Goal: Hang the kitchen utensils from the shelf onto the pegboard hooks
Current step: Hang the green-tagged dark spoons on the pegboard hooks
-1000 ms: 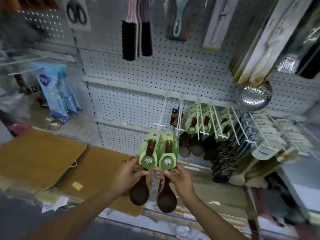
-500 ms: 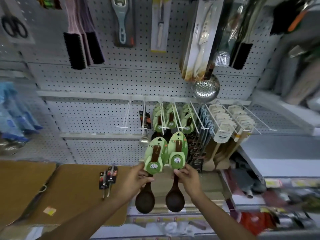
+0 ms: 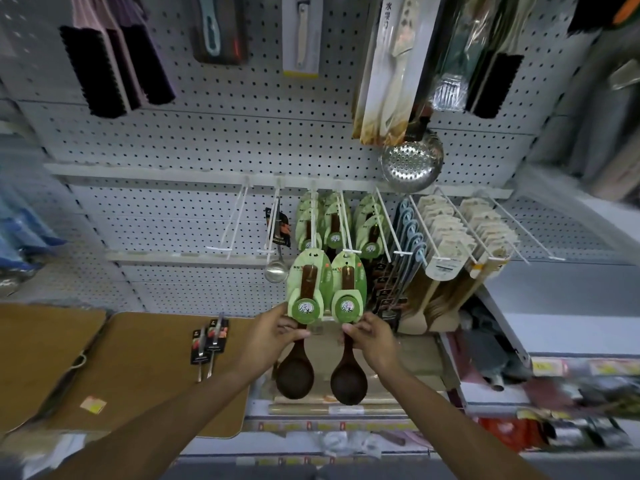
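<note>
Raised a little since half a second ago, the two carded wooden spoons now reach the front ends of the hooks, and my view has swung left, bringing the loose utensils on the shelf nearer the centre. I hold the left spoon (image 3: 300,318) with my left hand (image 3: 273,337), fingers curled round its dark handle just under the green card. My right hand (image 3: 372,337) pinches the right spoon (image 3: 348,320) at the same spot. Both spoons hang bowl-down, side by side, their cards nearly touching. The top of the right card sits at the tip of a white hook (image 3: 346,233), though I cannot tell whether its hole has caught the wire; the left card's top is just beside the tip of the neighbouring hook (image 3: 313,223). Behind them, more green-carded spoons (image 3: 334,223) hang on these hooks against the white pegboard (image 3: 207,140). A steel ladle (image 3: 276,268) hangs to their left, next to a bare hook (image 3: 237,223). To the right hang blue utensils (image 3: 410,233) and pale carded wooden spatulas (image 3: 446,237). A perforated skimmer (image 3: 412,161) hangs above. Two black-carded utensils (image 3: 209,341) lie on the brown board (image 3: 145,368) on the shelf at lower left.
</note>
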Available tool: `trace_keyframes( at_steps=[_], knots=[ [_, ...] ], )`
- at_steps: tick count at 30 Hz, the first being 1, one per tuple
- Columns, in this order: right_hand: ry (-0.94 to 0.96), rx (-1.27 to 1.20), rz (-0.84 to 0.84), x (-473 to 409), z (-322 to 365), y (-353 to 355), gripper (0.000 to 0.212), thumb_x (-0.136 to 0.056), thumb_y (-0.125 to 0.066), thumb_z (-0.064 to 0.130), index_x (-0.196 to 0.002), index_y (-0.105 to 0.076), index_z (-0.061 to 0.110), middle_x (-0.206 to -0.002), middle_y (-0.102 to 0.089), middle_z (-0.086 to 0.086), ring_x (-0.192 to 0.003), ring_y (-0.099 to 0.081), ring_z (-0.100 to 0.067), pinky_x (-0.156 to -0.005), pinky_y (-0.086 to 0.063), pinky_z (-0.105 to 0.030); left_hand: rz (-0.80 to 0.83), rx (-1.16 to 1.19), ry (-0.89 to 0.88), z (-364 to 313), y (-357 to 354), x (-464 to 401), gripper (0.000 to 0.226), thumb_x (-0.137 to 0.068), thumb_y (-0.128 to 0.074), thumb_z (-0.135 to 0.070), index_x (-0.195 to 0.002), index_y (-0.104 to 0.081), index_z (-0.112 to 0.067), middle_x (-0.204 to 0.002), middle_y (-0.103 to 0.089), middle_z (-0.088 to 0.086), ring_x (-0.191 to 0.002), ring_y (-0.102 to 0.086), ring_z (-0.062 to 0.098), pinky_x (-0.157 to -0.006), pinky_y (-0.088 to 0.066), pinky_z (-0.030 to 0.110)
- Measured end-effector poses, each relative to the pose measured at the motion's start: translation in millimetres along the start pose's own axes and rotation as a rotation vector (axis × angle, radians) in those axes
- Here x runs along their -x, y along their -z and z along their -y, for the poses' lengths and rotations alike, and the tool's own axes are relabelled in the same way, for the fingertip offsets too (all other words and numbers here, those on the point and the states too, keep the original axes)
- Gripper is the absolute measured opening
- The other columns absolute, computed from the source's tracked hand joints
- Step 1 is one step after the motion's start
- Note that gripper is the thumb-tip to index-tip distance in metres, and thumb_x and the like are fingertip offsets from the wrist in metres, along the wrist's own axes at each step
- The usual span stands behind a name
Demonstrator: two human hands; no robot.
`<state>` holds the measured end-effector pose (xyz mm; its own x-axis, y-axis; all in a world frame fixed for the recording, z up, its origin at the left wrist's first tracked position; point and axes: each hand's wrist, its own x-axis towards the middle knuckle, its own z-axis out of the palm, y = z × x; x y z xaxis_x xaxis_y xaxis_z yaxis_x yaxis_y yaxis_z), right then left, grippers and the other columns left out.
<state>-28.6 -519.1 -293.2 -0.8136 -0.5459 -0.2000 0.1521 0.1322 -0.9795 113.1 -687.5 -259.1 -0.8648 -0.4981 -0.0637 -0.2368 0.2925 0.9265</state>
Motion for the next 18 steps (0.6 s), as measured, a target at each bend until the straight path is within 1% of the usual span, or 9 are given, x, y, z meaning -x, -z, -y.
trace_keyframes(
  at_steps=[3, 6, 8, 10, 12, 13, 15, 17, 18],
  knots=[
    [-0.01, -0.011, 0.002, -8, -3, 0, 0.016, -0.085, -0.064, -0.011, -0.096, -0.057, -0.001, -0.071, -0.067, -0.009, -0.063, -0.068, -0.02, -0.064, -0.059, -0.037, -0.001, 0.011, 0.001, 2, -1, -6, 0.041, -0.077, -0.084, -0.015, -0.104, -0.063, -0.037, -0.088, -0.077, -0.004, -0.086, -0.072, 0.006, -0.083, -0.059, 0.025],
    [-0.017, 0.006, 0.013, -17, -5, -1, 0.016, -0.086, -0.063, -0.01, -0.096, -0.058, 0.002, -0.07, -0.069, -0.003, -0.064, -0.07, -0.017, -0.064, -0.06, -0.035, -0.009, 0.004, 0.005, 5, -3, -11, 0.042, -0.076, -0.085, -0.015, -0.106, -0.064, -0.034, -0.087, -0.077, -0.004, -0.085, -0.072, 0.007, -0.084, -0.059, 0.027],
    [-0.03, -0.009, 0.026, -23, -4, -4, 0.017, -0.088, -0.061, -0.011, -0.099, -0.058, 0.002, -0.066, -0.07, 0.001, -0.064, -0.07, -0.014, -0.06, -0.059, -0.03, 0.002, -0.004, 0.004, 8, -4, -13, 0.04, -0.077, -0.085, -0.019, -0.109, -0.065, -0.032, -0.087, -0.078, -0.005, -0.086, -0.072, 0.006, -0.086, -0.058, 0.027],
    [-0.037, -0.019, 0.028, -31, -1, -6, 0.017, -0.088, -0.06, -0.011, -0.099, -0.058, 0.001, -0.062, -0.07, 0.004, -0.064, -0.07, -0.009, -0.058, -0.056, -0.021, 0.014, -0.002, 0.016, 11, -6, -13, 0.041, -0.078, -0.084, -0.021, -0.114, -0.065, -0.027, -0.089, -0.078, -0.007, -0.087, -0.071, 0.003, -0.087, -0.056, 0.024],
    [-0.02, -0.006, 0.024, -40, 2, -8, 0.014, -0.088, -0.06, -0.01, -0.099, -0.059, -0.001, -0.059, -0.069, 0.006, -0.066, -0.069, -0.006, -0.057, -0.053, -0.016, 0.018, -0.003, 0.035, 15, -7, -12, 0.043, -0.078, -0.085, -0.024, -0.116, -0.065, -0.029, -0.091, -0.077, -0.009, -0.087, -0.07, 0.003, -0.087, -0.055, 0.024],
    [-0.009, 0.004, 0.021, -47, 3, -9, 0.013, -0.088, -0.061, -0.009, -0.1, -0.059, -0.004, -0.06, -0.07, 0.007, -0.067, -0.069, -0.006, -0.058, -0.052, -0.016, 0.026, -0.008, 0.04, 16, -9, -12, 0.043, -0.078, -0.085, -0.026, -0.115, -0.064, -0.034, -0.09, -0.077, -0.01, -0.087, -0.07, 0.003, -0.087, -0.055, 0.023],
    [0.0, 0.016, 0.01, -59, 5, -11, 0.013, -0.088, -0.061, -0.008, -0.101, -0.058, -0.007, -0.056, -0.067, 0.01, -0.063, -0.066, 0.001, -0.055, -0.05, -0.013, 0.043, -0.022, 0.046, 17, -11, -10, 0.043, -0.078, -0.084, -0.026, -0.11, -0.061, -0.041, -0.087, -0.076, -0.01, -0.087, -0.069, 0.0, -0.084, -0.052, 0.017],
    [0.008, 0.02, 0.005, -72, 7, -14, 0.012, -0.089, -0.06, -0.008, -0.1, -0.058, -0.005, -0.049, -0.062, 0.012, -0.056, -0.062, 0.004, -0.054, -0.049, -0.013, 0.056, -0.034, 0.054, 15, -12, -8, 0.044, -0.079, -0.083, -0.022, -0.112, -0.059, -0.038, -0.082, -0.074, -0.007, -0.086, -0.067, -0.005, -0.078, -0.049, 0.01],
    [0.006, 0.022, 0.005, -79, 9, -15, 0.011, -0.09, -0.059, -0.008, -0.1, -0.058, -0.003, -0.048, -0.061, 0.013, -0.056, -0.062, 0.001, -0.054, -0.05, -0.015, 0.065, -0.041, 0.056, 14, -13, -8, 0.045, -0.08, -0.083, -0.021, -0.115, -0.059, -0.035, -0.085, -0.073, -0.008, -0.087, -0.066, -0.007, -0.077, -0.048, 0.007]
  ],
)
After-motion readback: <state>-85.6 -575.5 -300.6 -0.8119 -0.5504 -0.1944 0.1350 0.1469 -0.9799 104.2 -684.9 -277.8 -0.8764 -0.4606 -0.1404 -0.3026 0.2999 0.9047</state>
